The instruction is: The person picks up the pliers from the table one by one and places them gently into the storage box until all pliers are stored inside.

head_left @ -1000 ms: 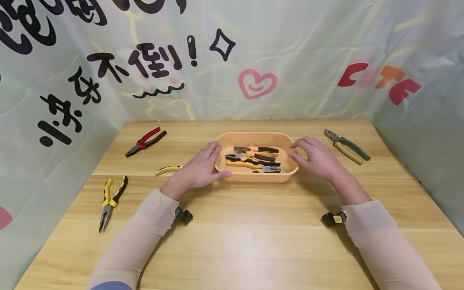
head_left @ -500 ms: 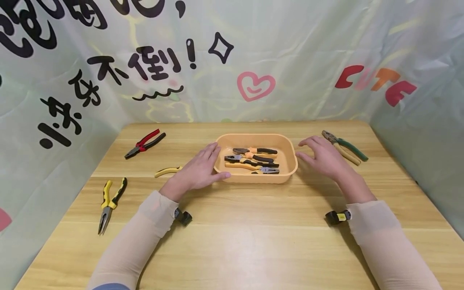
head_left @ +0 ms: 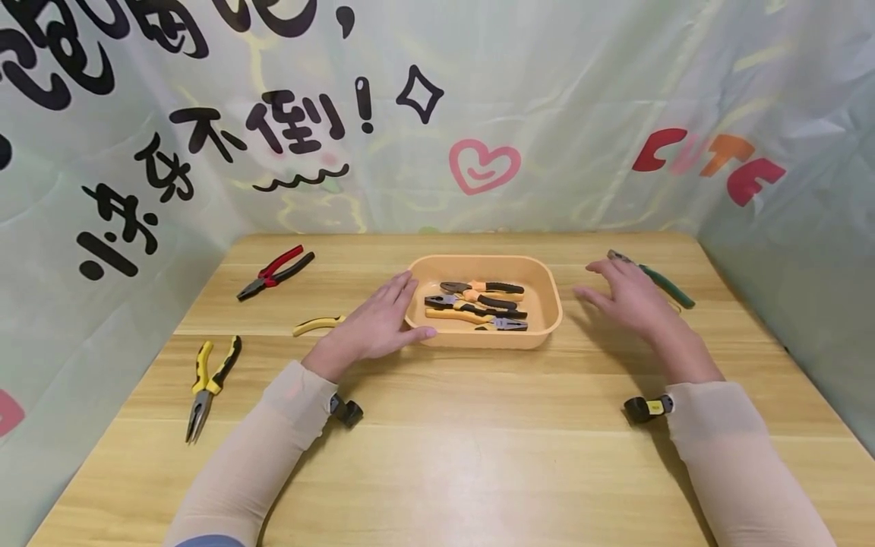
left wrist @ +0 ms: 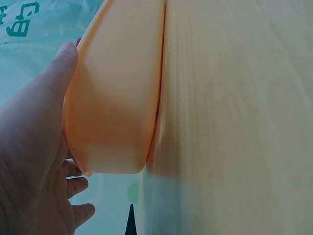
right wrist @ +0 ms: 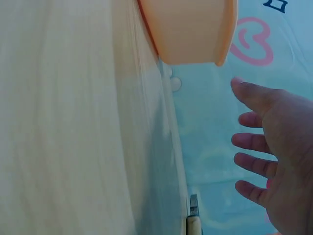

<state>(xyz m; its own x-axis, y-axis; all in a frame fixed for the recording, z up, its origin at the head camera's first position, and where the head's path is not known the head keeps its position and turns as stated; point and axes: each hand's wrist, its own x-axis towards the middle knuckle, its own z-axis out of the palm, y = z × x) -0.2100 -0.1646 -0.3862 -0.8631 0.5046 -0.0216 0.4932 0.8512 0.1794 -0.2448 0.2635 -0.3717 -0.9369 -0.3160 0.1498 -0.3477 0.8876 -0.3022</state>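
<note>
In the head view my left hand [head_left: 372,323] rests at the left end of an orange plastic tray [head_left: 488,339]. Its thumb lies along the front rim, and the other fingers stretch over the left rim; the left wrist view shows the thumb at the rim too. Several pliers [head_left: 504,288] with orange, yellow and black grips lie in the tray. To its right my right hand [head_left: 632,300] hovers with spread, relaxed fingers and holds nothing. Behind that hand, partly hidden, are pliers with a green handle [head_left: 666,285]. The right wrist view shows a gap between thumb and tray.
Red-and-black pliers [head_left: 276,272] lie at the back left of the wooden table [head_left: 478,456]. Yellow-and-black long-nose pliers [head_left: 210,387] lie nearer on the left. A yellow handle [head_left: 317,324] sticks out from behind the left hand. A printed curtain [head_left: 560,152] surrounds the back and sides.
My right hand has left the tray's right end and moved right, now covering part of the green-handled pliers. The left hand and the tray have stayed in place.
</note>
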